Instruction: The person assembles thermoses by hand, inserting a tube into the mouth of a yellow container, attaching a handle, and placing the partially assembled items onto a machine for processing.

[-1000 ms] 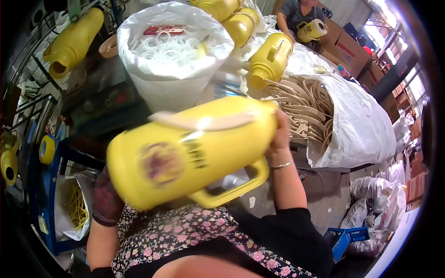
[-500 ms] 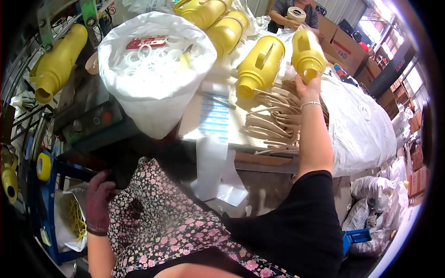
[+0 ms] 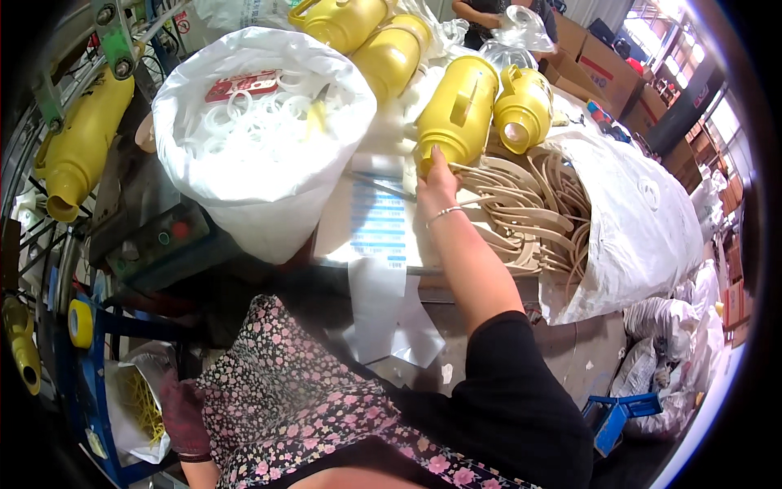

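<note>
Yellow flask casing (image 3: 453, 112) lay right of ring sack (image 3: 261, 208), neck toward nearer right hand (image 3: 439, 183), fingers gripping it; left hand (image 3: 186, 416) state unclear.

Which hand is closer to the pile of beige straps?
Right. The right hand is at a yellow jug, just left of the straps; the gloved left hand is low, beside the apron, farther away.
</note>
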`<state>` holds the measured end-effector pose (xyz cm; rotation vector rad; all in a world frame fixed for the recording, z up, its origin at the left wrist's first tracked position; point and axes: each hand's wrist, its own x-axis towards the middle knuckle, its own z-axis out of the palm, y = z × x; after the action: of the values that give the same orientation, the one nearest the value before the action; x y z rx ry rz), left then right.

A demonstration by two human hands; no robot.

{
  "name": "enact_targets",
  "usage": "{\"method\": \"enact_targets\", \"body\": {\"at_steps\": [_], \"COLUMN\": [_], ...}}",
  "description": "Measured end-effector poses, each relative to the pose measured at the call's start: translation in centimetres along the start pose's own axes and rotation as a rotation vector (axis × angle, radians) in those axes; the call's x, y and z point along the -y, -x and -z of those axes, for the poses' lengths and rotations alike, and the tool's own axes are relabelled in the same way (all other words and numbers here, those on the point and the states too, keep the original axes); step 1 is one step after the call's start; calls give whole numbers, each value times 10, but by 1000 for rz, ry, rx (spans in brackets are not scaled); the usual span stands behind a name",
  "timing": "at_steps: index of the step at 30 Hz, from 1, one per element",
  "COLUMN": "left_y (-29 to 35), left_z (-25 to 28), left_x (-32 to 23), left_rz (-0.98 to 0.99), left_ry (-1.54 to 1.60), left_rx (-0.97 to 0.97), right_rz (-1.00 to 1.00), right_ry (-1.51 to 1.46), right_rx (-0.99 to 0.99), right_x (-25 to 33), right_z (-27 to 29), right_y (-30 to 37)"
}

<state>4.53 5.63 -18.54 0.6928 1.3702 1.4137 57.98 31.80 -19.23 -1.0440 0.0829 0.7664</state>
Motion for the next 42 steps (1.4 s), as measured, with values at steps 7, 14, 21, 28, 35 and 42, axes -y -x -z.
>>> {"method": "enact_targets", "body": {"at_steps": [7,14,21,28,35,42], "left_y": [-3,2,1,32,74,211], "left_z": [10,21,55,18,99,236], "left_x": [10,9,21,-7,-4,74], "left_rz": [60,33,-298,55,-237,21], "left_ry": [-72,-169,-720,85,-164,-768], "left_rx": [-52,-72,-30,-179,-247,-1029], "right_rz": [539,406,430,1063,846,890], "right_ry": [93,283,174,532,1079,1189], "right_rx": [429,170,290,1362,1664,1574], "right_x": [-76,41,55,-64,-187,-172], "right_z": [-31,-97,-65,35,93,64], "right_y": [-120,-96,-22,233,261,214]}}
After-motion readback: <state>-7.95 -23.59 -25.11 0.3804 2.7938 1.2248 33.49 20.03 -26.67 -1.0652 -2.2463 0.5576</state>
